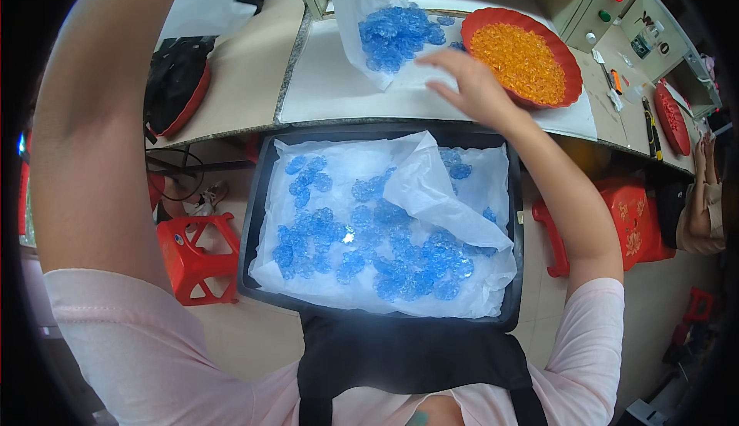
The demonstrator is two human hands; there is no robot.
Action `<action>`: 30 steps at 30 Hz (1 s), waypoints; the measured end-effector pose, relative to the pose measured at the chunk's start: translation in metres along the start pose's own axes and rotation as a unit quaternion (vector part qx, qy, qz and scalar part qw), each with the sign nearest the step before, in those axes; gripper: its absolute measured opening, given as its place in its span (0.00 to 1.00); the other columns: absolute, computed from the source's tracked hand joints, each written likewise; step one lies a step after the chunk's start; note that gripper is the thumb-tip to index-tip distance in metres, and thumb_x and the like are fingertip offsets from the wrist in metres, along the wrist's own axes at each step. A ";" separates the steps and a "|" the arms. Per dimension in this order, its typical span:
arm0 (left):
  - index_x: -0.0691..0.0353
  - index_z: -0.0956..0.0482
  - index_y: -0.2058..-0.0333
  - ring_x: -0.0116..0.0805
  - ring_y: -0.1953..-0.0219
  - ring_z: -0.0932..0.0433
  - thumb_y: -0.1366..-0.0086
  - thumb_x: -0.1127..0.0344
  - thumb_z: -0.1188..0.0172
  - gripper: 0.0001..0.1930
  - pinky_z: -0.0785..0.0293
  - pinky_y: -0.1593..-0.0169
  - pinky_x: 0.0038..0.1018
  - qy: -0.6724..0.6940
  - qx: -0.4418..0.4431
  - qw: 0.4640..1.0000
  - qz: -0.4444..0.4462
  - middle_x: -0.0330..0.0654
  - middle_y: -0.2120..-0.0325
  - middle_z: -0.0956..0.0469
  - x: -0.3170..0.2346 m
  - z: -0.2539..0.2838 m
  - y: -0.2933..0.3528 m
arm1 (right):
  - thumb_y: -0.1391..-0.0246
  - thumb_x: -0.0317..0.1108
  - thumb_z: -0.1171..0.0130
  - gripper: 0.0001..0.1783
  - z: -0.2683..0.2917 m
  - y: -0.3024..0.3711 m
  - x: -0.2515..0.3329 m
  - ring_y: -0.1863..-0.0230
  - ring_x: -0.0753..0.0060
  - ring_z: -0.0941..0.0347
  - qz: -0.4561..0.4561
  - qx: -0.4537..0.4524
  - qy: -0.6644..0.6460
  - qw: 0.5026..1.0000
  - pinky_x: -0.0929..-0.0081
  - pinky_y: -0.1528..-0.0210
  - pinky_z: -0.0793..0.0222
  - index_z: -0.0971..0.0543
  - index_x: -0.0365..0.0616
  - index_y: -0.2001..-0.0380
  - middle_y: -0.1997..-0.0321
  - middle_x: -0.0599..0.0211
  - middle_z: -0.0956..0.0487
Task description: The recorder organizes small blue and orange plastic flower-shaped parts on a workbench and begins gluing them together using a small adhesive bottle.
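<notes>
My right hand (473, 87) is over the white work surface, thumb and fingers apart with nothing between them. Its fingertips are just right of a heap of clear blue plastic pieces (392, 37). A thin white sheet (350, 10) hangs down beside the heap, its lower end on the surface. My left arm reaches up past the top edge, so that hand is out of sight. In front of my body is a black tray (250, 253) lined with crumpled white paper (350, 153). Scattered round blue pieces (419, 268) lie on this liner, and one flap folds over some of them.
A red scalloped bowl (573, 80) of orange pieces (519, 60) stands right of my hand. Farther right are a machine housing with buttons (608, 3), tools and another red dish (671, 118). Red stools (200, 260) flank the tray below. Another person's arm (699, 203) shows at far right.
</notes>
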State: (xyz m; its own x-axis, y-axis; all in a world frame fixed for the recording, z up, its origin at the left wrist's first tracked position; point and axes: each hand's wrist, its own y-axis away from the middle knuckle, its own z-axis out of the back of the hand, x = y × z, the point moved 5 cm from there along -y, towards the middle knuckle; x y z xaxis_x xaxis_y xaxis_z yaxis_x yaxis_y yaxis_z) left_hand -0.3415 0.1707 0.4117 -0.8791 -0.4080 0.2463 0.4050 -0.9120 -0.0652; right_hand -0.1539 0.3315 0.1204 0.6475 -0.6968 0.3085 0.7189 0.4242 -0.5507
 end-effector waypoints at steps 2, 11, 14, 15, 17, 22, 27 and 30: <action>0.66 0.21 0.70 0.50 0.64 0.24 0.60 0.60 0.31 0.19 0.29 0.60 0.36 0.291 0.093 0.942 -0.138 0.54 0.69 0.23 -0.007 -0.008 -0.008 | 0.50 0.33 0.44 0.17 0.010 -0.039 -0.020 0.55 0.62 0.27 -0.050 -0.064 -0.067 0.995 0.69 0.53 0.31 0.26 0.44 0.55 0.56 0.60 0.25; 0.66 0.21 0.69 0.41 0.68 0.23 0.56 0.59 0.34 0.18 0.28 0.62 0.34 -0.120 -0.009 0.992 -0.038 0.49 0.72 0.22 0.012 -0.044 -0.052 | 0.59 0.40 0.38 0.35 0.035 -0.174 0.049 0.52 0.48 0.36 -0.030 -0.392 0.083 0.916 0.60 0.49 0.40 0.39 0.40 0.48 0.54 0.49 0.31; 0.65 0.22 0.65 0.37 0.69 0.24 0.54 0.61 0.36 0.18 0.29 0.63 0.34 0.011 -0.108 0.986 0.124 0.47 0.72 0.22 -0.025 -0.054 -0.035 | 0.57 0.36 0.43 0.29 0.020 -0.196 -0.007 0.56 0.47 0.32 -0.130 -0.377 0.049 0.916 0.58 0.52 0.37 0.37 0.41 0.49 0.59 0.50 0.27; 0.65 0.23 0.63 0.37 0.67 0.24 0.53 0.61 0.36 0.19 0.29 0.61 0.33 0.005 -0.066 0.992 0.105 0.47 0.70 0.23 -0.044 -0.049 -0.029 | 0.56 0.35 0.45 0.26 0.023 -0.198 -0.025 0.58 0.46 0.30 -0.132 -0.371 -0.042 0.918 0.56 0.53 0.36 0.34 0.42 0.51 0.61 0.50 0.26; 0.64 0.24 0.61 0.37 0.65 0.25 0.52 0.61 0.37 0.20 0.30 0.60 0.33 -0.007 -0.018 0.995 0.103 0.48 0.69 0.23 -0.041 -0.037 -0.006 | 0.56 0.33 0.46 0.22 0.034 -0.197 -0.016 0.56 0.45 0.31 -0.133 -0.325 -0.031 0.936 0.56 0.53 0.37 0.31 0.43 0.54 0.60 0.50 0.26; 0.61 0.27 0.55 0.37 0.58 0.27 0.51 0.54 0.39 0.25 0.31 0.55 0.32 0.065 -0.079 0.978 0.182 0.48 0.60 0.25 -0.007 -0.044 0.004 | 0.53 0.36 0.51 0.14 0.060 -0.208 -0.019 0.59 0.44 0.29 -0.132 -0.225 0.054 0.964 0.56 0.56 0.35 0.23 0.37 0.70 0.66 0.45 0.24; 0.60 0.28 0.54 0.39 0.58 0.26 0.51 0.54 0.39 0.26 0.31 0.55 0.33 0.033 -0.134 0.977 0.161 0.48 0.60 0.25 -0.006 -0.051 0.016 | 0.50 0.44 0.53 0.20 0.086 -0.236 -0.026 0.63 0.45 0.27 -0.046 -0.193 0.123 0.972 0.57 0.61 0.33 0.22 0.35 0.74 0.68 0.43 0.24; 0.59 0.28 0.53 0.39 0.58 0.26 0.51 0.54 0.39 0.26 0.31 0.56 0.33 0.010 -0.177 0.976 0.129 0.48 0.59 0.25 -0.016 -0.051 0.015 | 0.50 0.46 0.53 0.21 0.097 -0.235 -0.039 0.65 0.49 0.25 -0.176 -0.091 0.046 0.979 0.60 0.62 0.31 0.22 0.38 0.72 0.68 0.45 0.23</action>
State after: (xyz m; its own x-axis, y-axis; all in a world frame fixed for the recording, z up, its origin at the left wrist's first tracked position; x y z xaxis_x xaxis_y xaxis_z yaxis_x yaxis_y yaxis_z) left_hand -0.3342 0.1611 0.3575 -0.7652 -0.6241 0.1580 0.5052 -0.7343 -0.4534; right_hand -0.3232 0.3149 0.3135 0.3358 -0.8342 0.4375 0.8308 0.0434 -0.5549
